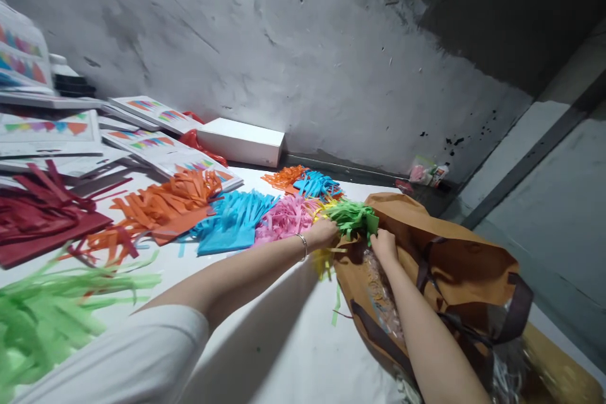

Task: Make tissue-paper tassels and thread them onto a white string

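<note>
Both my hands are at a green paper tassel bundle (353,217), a fringe of cut strips with a flat uncut end at the right. My left hand (326,233), with a bracelet on the wrist, closes on the fringe's left side. At the flat end, my right hand (384,247) grips the lower corner. The bundle lies over the mouth of a brown bag (454,252), which holds clear plastic packaging (381,293). Yellow tassels (324,262) show beneath and behind my left hand, and pink tassels (286,218) lie just left of them.
Blue tassels (237,221), orange tassels (173,205), dark red tassels (42,221) and light green tassels (52,315) lie along the white table (274,341). Printed packets (52,132) are piled at the left. A white box (241,141) stands against the grey wall (293,63).
</note>
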